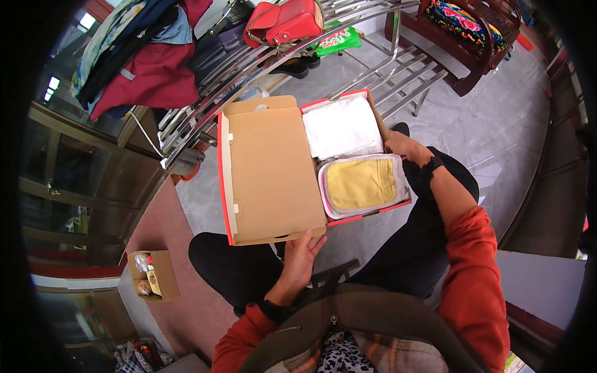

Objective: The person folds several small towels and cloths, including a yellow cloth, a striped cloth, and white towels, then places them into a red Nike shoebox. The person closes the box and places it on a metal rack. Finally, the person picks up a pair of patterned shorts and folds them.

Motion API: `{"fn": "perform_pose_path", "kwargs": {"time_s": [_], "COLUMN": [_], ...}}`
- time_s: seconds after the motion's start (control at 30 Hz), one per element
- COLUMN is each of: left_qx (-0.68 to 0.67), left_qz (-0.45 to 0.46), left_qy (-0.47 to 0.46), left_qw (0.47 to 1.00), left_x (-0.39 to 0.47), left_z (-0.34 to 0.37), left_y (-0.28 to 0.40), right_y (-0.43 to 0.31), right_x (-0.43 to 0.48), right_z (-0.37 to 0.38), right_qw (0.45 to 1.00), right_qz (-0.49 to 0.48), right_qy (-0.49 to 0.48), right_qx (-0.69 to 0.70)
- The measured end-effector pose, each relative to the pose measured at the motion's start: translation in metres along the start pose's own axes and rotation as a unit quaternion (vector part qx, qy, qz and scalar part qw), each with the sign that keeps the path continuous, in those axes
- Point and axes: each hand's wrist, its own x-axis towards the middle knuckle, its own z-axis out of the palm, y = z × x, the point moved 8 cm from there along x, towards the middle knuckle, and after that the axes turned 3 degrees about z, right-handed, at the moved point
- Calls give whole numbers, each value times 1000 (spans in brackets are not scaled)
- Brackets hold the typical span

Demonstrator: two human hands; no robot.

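In front of me is an open shallow cardboard box (370,214) with red outer edges. Its brown-lined lid (270,172) is folded out to the left. A stack of white folded cloth (343,126) fills the far half. In the near half lies a pile of folded cloths topped by a yellow one (359,184), with white and pink edges below. My left hand (298,261) is at the lid's near edge, its thumb over the flap and its other fingers partly hidden. My right hand (406,147) grips the box's right side wall, fingertips hidden.
Beyond the box runs a metal slatted rack (275,60) carrying clothes (144,79) and a red handbag (284,21). A dark wooden chair (471,70) with a floral cushion stands far right. A small carton (165,275) of packets sits on the left floor. My knees flank the box.
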Motion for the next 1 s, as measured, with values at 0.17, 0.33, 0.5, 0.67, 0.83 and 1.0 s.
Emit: {"fn": "perform_pose_path", "kwargs": {"time_s": [0.17, 0.33, 0.5, 0.67, 0.83, 1.0], "left_qx": [3, 38, 148, 178, 451, 614], "left_qz": [-39, -55, 40, 270, 328, 494], "left_qy": [-7, -7, 38, 30, 3, -55], "left_qw": [999, 998, 987, 946, 830, 613], "left_x": [-15, -33, -39, -30, -28, -43], "left_z": [12, 21, 22, 39, 64, 109], "left_y": [-8, -23, -17, 14, 36, 66], "right_y": [6, 9, 10, 21, 25, -4], "right_x": [8, 1, 2, 14, -2, -30], "right_z": [0, -4, -3, 10, 12, 13], "right_qw": [995, 995, 997, 995, 987, 986], "right_qz": [20, 20, 5, -14, 60, 35], "right_qy": [-48, -68, -69, -87, -116, -126], "right_qx": [-80, -76, -29, 48, 99, 104]}}
